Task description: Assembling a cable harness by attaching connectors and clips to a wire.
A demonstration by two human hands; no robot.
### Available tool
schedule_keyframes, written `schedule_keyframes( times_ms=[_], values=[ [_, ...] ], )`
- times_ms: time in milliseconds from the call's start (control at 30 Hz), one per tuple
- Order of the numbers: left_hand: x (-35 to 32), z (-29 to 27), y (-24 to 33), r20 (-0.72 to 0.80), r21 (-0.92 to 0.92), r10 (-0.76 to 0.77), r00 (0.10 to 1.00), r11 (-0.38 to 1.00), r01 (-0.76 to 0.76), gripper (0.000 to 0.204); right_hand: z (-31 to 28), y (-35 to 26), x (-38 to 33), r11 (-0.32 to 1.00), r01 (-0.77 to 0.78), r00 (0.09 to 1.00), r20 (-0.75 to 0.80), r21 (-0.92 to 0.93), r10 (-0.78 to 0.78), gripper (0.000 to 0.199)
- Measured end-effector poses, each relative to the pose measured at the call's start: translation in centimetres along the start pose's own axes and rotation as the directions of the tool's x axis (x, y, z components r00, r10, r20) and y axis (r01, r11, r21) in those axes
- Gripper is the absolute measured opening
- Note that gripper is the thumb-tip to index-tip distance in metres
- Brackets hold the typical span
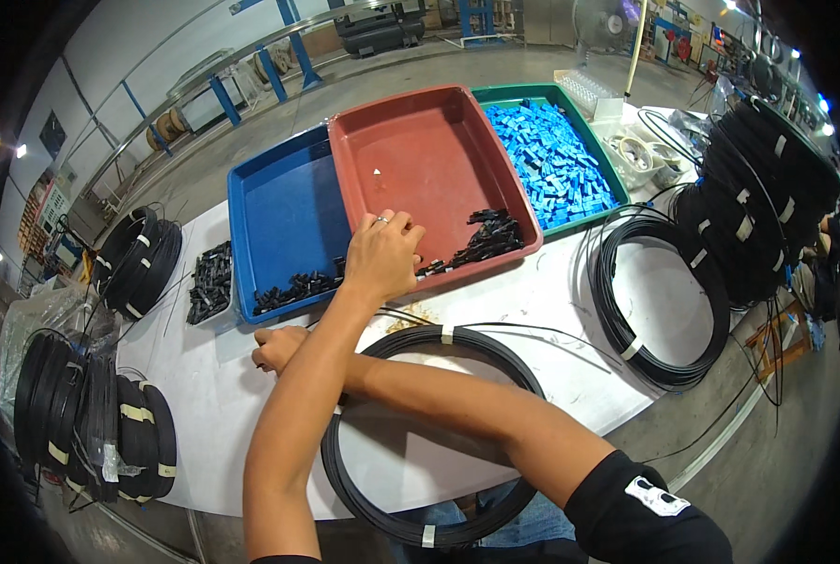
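Observation:
My forearms cross above a coil of black cable (523,376) tied with white tape. My left hand (382,256), with a ring on one finger, reaches over the near edge of the red tray (401,141), its fingers curled down beside small black plastic pieces (486,240). What its fingertips hold is hidden. Passing beneath the left arm, my right hand (281,349) is closed low in front of the blue tray (284,207); whatever it grips cannot be made out. Near the hands, a loose cable length leads off the coil.
Black pieces lie along the blue tray's near side and fill a clear box (210,282) left of it. A green tray (617,179) holds blue pieces (547,160). Another cable coil (613,320) lies right; stacked coils (744,197) stand beyond. More coils (143,263) sit left.

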State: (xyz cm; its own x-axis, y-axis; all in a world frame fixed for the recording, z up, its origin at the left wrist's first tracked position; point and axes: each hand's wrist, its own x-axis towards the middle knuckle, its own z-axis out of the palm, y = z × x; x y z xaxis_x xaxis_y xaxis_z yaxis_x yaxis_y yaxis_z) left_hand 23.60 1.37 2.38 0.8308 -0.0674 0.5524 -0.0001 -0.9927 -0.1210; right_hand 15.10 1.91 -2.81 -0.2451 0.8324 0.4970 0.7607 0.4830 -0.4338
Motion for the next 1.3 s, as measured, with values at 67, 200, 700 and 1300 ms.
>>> schedule_keyframes(
  times_ms=[67,200,700,1300],
  values=[
    [1.3,-0.3,0.9,0.024,-0.039,0.066,0.998,0.997,-0.065,0.019,0.0,0.4,-0.1,0.997,-0.054,0.998,-0.044,-0.056,0.051,0.020],
    [2.1,-0.7,0.5,0.529,-0.156,-0.167,0.832,0.945,0.289,0.022,0.2,-0.9,0.6,0.998,0.034,0.992,-0.119,-0.049,-0.040,0.021],
    [2.7,0.2,-0.9,0.460,-0.173,-0.084,0.884,0.968,0.182,0.017,-0.5,-0.4,-0.5,0.995,-0.008,1.000,0.007,-0.103,0.009,0.019],
    [-15.4,-15.7,-2.6,-0.152,-0.988,-0.717,0.680,0.105,-0.110,0.022,-1.6,0.1,0.6,0.879,-0.058,0.968,-0.188,0.472,0.165,0.028]
  ],
)
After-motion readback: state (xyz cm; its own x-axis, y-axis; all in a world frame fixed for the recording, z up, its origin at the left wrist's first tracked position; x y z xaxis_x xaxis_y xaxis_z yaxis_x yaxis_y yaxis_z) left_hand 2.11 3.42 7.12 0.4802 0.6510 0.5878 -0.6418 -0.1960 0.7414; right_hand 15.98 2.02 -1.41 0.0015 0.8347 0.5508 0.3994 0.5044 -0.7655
